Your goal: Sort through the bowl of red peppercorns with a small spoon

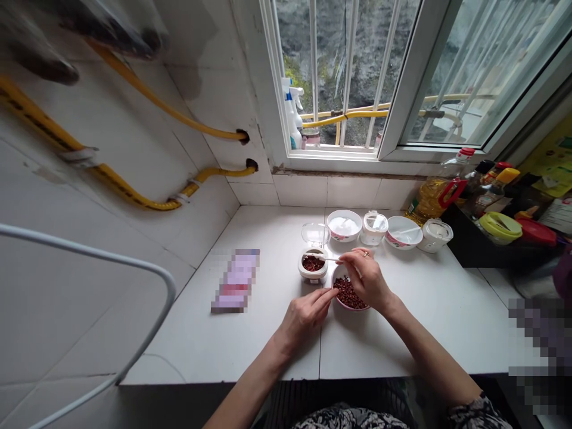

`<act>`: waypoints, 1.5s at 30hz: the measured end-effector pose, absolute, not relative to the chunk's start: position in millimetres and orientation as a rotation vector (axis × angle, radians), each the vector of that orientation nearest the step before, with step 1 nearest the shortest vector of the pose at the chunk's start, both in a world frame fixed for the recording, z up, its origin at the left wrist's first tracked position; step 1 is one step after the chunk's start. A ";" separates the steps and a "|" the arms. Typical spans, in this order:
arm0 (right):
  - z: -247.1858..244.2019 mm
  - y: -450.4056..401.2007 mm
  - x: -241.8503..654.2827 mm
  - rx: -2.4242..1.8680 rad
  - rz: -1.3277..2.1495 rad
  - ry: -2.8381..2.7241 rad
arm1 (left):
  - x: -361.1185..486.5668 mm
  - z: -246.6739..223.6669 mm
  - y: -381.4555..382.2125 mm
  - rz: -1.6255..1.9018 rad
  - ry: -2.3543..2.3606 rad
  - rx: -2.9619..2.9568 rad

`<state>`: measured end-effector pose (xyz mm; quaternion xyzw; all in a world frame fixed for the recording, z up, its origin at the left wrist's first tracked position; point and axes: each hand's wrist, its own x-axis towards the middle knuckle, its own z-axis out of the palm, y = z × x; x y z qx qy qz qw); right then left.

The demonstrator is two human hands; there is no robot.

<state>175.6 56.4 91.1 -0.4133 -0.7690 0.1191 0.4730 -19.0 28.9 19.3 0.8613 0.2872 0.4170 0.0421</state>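
Observation:
My right hand (363,275) pinches the handle of a small white spoon (322,257), whose head lies over the mouth of a white jar (313,274). Dark red-brown pieces fill part of this jar, and its clear lid (315,233) is flipped up at the back. Beneath my right hand is a bowl (351,308) of the same reddish pieces, partly hidden by the hand. My left hand (308,308) rests at the bowl's left rim, fingers stretched together and touching it.
Behind stand a bowl of white grains (344,226), a lidded jar (374,229), another bowl (403,232) and a second jar (437,236). A purple packet (236,280) lies left. An oil bottle (431,196) and condiments are at the right.

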 end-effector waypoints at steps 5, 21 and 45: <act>93.9 55.9 187.2 -1.034 0.149 -1.838 | -19.1 19.8 29.2 1.272 0.887 2.635; 71.9 62.2 210.1 -1.323 0.283 -1.910 | -21.5 15.6 29.8 1.248 0.895 2.638; 83.7 66.0 211.3 -1.214 0.975 -1.268 | -22.0 14.6 29.9 1.242 0.896 2.673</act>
